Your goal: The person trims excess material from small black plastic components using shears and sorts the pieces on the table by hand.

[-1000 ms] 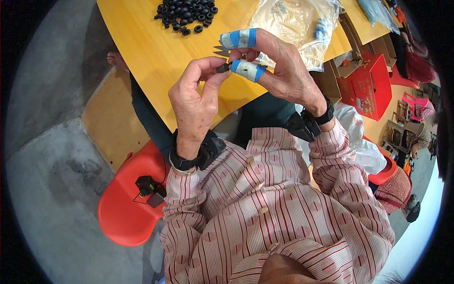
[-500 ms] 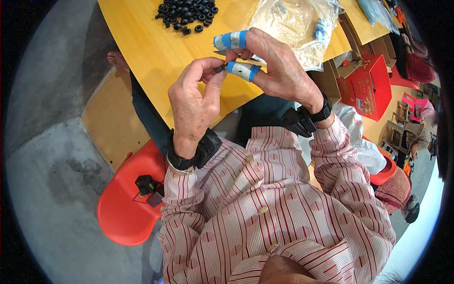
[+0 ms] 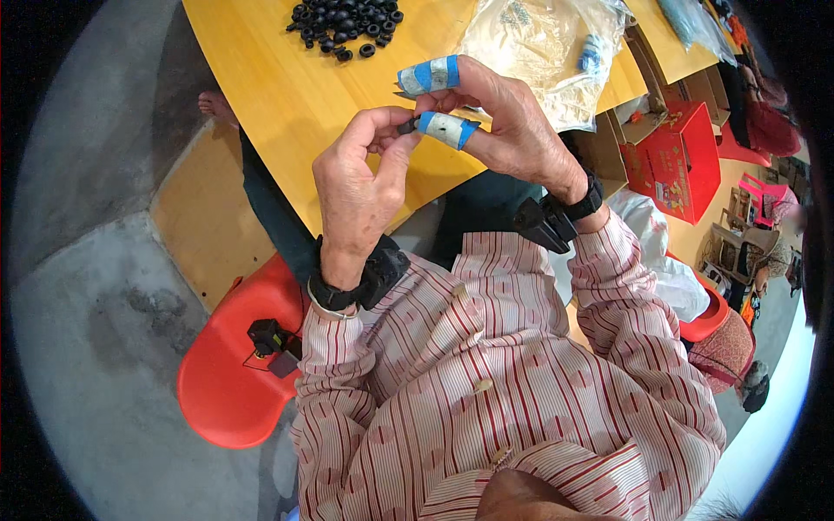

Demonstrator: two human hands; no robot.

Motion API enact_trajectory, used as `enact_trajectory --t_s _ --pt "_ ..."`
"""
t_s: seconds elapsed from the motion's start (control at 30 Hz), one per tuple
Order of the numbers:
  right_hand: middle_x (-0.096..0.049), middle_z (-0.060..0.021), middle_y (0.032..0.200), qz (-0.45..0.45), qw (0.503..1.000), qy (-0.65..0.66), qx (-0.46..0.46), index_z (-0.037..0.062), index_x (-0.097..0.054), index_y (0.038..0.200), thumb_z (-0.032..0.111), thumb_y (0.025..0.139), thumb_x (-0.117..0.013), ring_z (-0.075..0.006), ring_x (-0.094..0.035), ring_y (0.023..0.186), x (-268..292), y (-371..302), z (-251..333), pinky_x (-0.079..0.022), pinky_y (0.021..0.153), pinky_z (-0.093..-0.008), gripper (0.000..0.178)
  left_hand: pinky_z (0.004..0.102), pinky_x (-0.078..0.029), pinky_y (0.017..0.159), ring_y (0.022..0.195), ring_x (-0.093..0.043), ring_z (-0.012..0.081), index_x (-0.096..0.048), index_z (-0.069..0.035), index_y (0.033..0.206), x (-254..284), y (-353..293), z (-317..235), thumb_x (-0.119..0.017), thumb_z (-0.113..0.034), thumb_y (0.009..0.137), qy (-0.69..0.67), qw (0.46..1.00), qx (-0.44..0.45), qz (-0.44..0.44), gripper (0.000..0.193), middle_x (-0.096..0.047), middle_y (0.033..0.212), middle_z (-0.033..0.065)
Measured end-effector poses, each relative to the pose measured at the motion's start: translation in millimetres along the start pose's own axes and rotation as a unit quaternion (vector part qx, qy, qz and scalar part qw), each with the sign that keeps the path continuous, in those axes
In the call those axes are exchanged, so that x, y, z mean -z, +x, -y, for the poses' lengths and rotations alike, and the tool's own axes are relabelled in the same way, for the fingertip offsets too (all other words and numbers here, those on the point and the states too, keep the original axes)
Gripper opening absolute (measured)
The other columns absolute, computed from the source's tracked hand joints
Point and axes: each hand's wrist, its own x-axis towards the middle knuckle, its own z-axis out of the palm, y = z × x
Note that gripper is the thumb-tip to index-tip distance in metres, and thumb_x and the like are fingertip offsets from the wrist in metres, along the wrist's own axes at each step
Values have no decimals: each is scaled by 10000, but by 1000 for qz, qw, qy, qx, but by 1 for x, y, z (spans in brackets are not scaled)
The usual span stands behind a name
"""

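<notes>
Between its thumb and forefinger my left hand [image 3: 363, 178] pinches a small black rubber piece [image 3: 407, 127] over the table. My right hand [image 3: 512, 122] is beside it, with blue and white tape wrapped round the forefinger [image 3: 428, 75] and thumb [image 3: 447, 130]. Its fingers are curled round a thin blade [image 3: 400, 94], whose dark pointed tip shows by the taped forefinger; the rest is mostly hidden. The right thumb tip meets the black piece. Farther off on the yellow table [image 3: 287, 104] lies a pile of small black rubber rings [image 3: 343, 22].
A clear plastic bag [image 3: 530, 52] lies at the back right of the table. Beside the table's right edge stands an open red carton [image 3: 673, 161]. A red stool [image 3: 230, 373] with a small black device [image 3: 268, 337] is at my left. A white bag [image 3: 669, 269] hangs at my right.
The right forefinger has shifted slightly to the right, and the blade's tip has turned a little. The left hand keeps its pinch on the black piece, nearly still.
</notes>
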Motion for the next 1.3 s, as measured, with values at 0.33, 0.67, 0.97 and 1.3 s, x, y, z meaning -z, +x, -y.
enact_trajectory --t_s 0.33,0.67,0.97,1.3 --pt "-619 -41 891 33 995 60 -71 54 -568 1146 113 799 -701 -119 -590 804 1 1 -5 -519 759 -279 376 248 -480 637 653 -584 120 -624 20 935 4 -1 -2 -648 -1 785 53 998 -13 9 153 -647 754 91" --pt "-625 -43 864 42 991 74 -104 37 -604 1124 158 826 -679 -111 -577 763 -3 2 -5 -509 741 -279 331 230 -465 640 659 -559 94 -618 24 937 11 -2 4 -639 -25 803 -2 1000 15 26 144 -640 774 58" --pt "-620 -93 902 55 982 -164 71 37 -564 1114 200 764 -703 -253 -583 829 12 3 7 -490 729 -332 411 217 -462 729 771 -587 96 -592 45 994 19 0 5 -617 -58 842 -199 970 123 61 185 -623 870 63" --pt "-533 -40 827 24 896 -410 167 54 -576 952 204 719 -609 -197 -530 851 -6 1 11 -440 680 -325 279 226 -465 737 782 -589 104 -595 57 978 17 2 1 -612 -70 835 -206 966 136 72 191 -628 871 72"
